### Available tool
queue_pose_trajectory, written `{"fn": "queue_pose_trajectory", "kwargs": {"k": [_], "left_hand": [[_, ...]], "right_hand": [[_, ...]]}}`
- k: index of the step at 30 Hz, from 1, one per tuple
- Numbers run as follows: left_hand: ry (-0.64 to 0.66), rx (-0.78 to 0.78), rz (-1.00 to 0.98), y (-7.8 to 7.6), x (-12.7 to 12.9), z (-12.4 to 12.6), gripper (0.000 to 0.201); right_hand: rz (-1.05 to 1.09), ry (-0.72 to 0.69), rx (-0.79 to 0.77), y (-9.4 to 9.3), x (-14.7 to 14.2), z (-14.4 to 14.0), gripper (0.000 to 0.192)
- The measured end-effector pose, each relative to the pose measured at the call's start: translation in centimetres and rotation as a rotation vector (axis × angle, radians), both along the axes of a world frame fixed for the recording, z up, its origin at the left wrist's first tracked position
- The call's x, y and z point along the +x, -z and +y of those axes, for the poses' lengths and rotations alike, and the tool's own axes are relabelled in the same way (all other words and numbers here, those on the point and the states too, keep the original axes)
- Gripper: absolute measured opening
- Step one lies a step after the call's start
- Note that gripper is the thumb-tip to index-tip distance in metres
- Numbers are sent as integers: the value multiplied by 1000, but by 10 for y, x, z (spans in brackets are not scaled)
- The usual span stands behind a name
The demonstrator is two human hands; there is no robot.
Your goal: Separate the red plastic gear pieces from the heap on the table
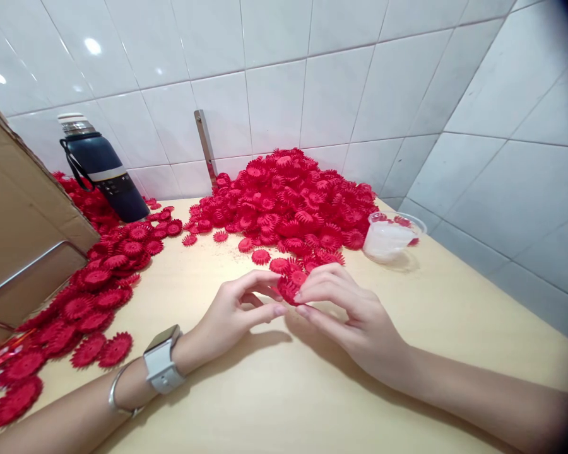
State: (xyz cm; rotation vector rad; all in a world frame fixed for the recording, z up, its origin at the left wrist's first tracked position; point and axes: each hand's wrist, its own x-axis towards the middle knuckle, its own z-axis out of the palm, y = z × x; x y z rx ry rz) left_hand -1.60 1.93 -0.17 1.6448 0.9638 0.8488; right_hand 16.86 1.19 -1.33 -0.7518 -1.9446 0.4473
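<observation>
My right hand [355, 318] pinches a red fringed disc [288, 290], like a cut flower, between thumb and fingertips above the table. My left hand [243, 302] is beside the disc, thumb and index finger apart and curved toward it. Whether the left index fingertip touches the disc, I cannot tell. Just beyond the hands, more red discs [279, 265] lie loose at the foot of a large heap [288, 195] of the same pieces. My left wrist bears a watch [163, 359] and a thin bangle [116, 391].
A clear plastic cup [388, 239] with whitish contents stands right of the heap. Another band of red discs [94, 284] runs down the left side, beside a cardboard box [28, 208]. A dark bottle [104, 170] and a metal strip [204, 145] are near the tiled wall [274, 94].
</observation>
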Motion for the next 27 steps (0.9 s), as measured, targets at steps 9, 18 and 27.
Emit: {"fn": "queue_pose_trajectory", "kwargs": {"k": [9,18,27], "left_hand": [[21,-7,13,-2,1,-2,20],[14,32,51,-3,2,-3,23],[35,41,74,-1,0,-4,30]], "right_hand": [[-14,-39,-66,-1,0,-1,8],[83,-136,-486,-2,2,3,11],[190,-243,-687,1,0,7,14]]}}
